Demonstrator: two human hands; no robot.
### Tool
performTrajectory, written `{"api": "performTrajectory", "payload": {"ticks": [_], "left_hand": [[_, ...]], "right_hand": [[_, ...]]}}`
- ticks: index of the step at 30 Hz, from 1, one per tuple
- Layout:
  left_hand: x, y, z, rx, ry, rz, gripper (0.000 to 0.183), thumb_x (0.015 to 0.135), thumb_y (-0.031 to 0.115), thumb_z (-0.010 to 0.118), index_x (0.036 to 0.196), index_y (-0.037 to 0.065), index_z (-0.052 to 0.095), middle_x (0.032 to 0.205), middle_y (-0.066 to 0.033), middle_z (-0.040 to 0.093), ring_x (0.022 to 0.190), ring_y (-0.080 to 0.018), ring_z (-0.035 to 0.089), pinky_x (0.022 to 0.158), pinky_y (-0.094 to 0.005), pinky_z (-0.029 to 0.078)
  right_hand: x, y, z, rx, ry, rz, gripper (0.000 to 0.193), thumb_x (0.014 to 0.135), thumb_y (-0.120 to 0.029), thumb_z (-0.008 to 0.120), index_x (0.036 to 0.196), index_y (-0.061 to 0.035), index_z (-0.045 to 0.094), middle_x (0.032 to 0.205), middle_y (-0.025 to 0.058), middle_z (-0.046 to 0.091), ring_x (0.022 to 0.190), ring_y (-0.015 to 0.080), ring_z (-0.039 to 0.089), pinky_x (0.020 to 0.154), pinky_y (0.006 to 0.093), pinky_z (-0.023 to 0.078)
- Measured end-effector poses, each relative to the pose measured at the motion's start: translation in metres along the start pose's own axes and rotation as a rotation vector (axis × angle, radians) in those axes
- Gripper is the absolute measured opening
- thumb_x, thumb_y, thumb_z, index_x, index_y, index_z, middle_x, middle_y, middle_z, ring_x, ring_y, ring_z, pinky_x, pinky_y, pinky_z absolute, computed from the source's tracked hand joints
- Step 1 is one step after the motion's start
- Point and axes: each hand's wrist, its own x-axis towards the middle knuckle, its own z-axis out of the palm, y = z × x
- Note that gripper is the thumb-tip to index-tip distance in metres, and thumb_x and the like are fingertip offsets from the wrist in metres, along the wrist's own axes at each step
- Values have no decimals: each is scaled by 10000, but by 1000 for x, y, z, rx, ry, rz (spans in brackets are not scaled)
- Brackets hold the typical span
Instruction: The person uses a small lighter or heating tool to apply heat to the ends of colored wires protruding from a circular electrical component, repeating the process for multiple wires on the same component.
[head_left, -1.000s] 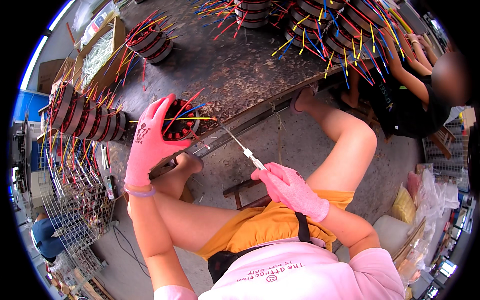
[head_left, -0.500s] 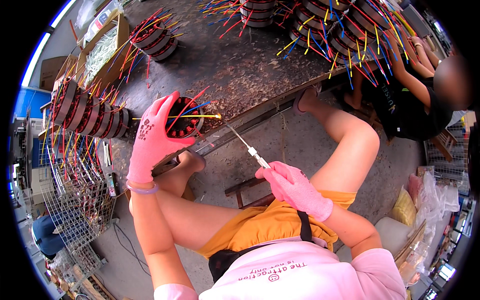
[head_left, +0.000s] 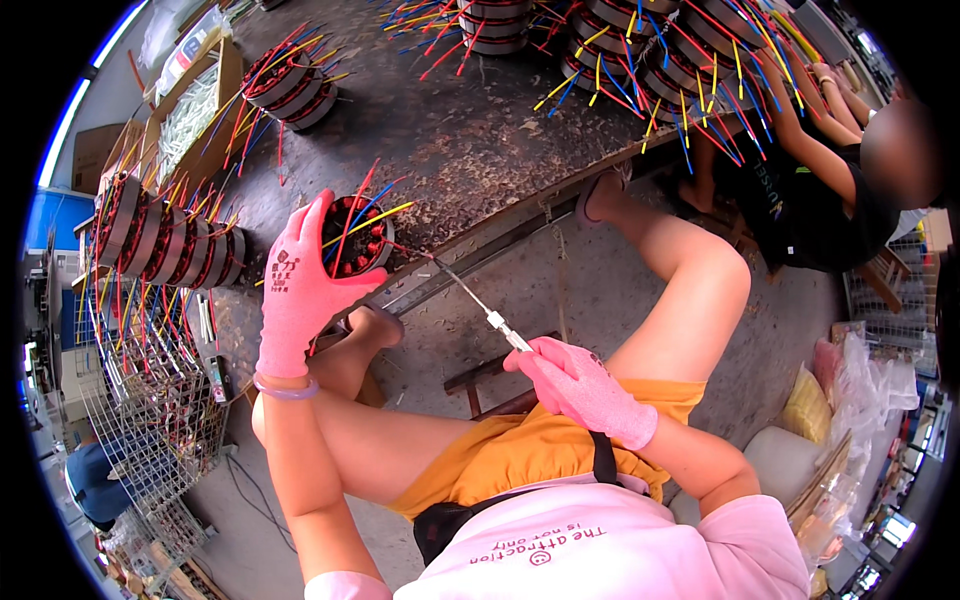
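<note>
A motor stator (head_left: pixel 378 262) with red inner windings stands at the table's near edge, red, blue and yellow wires sticking out of its open end. Gloved in pink, my left hand (head_left: pixel 300 285) wraps its left and near side, thumb along the lower rim. My right hand (head_left: pixel 585 390), also in a pink glove, is closed around the white handle of a thin metal rod tool (head_left: pixel 470 291). The rod points up and left; its tip meets or nearly meets a short dark red strand coming from the stator. The tip is too small to make out.
More stators (head_left: pixel 165 235) are stacked at the left, another (head_left: pixel 290 90) stands farther back, and several (head_left: pixel 495 25) crowd the far right. A cardboard box (head_left: pixel 195 115) holds pale sleeves. A wire rack (head_left: pixel 150 400) is at lower left. A co-worker (head_left: pixel 810 200) sits at right.
The rod tool has shifted slightly left and down, its tip now at the red strand. The yellow wire has swung up, away from the tool. My left hand stays on the stator.
</note>
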Motion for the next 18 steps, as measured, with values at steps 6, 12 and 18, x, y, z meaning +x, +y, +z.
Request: {"api": "performTrajectory", "payload": {"ticks": [6, 12, 18], "left_hand": [[-1, -2, -1, 17, 3, -5, 952, 582, 278, 899, 1395, 14, 479, 1287, -179, 584, 1147, -368, 595, 974, -433, 490], [-1, -1, 0, 1, 10, 11, 948, 583, 273, 900, 1391, 7, 480, 1286, -178, 585, 1147, -365, 596, 973, -429, 492], [-1, -1, -1, -1, 11, 13, 949, 580, 265, 903, 1389, 3, 480, 1281, -181, 587, 1146, -359, 601, 973, -424, 495]], "right_hand": [[-1, 1, 0, -6, -3, -4, 277, 1037, -246, 499, 1094, -8, 629, 648, -16, 488, 536, 54, 432, 511, 248, 379], [-1, 2, 1, 5, -1, -9, 283, 1034, -255, 504, 1082, -7, 631, 650, -13, 494, 538, 57, 437, 515, 250, 386], [-1, 1, 2, -38, 8, -11, 284, 1031, -263, 510, 1079, -11, 632, 647, -10, 495, 536, 61, 440, 517, 251, 388]]}}
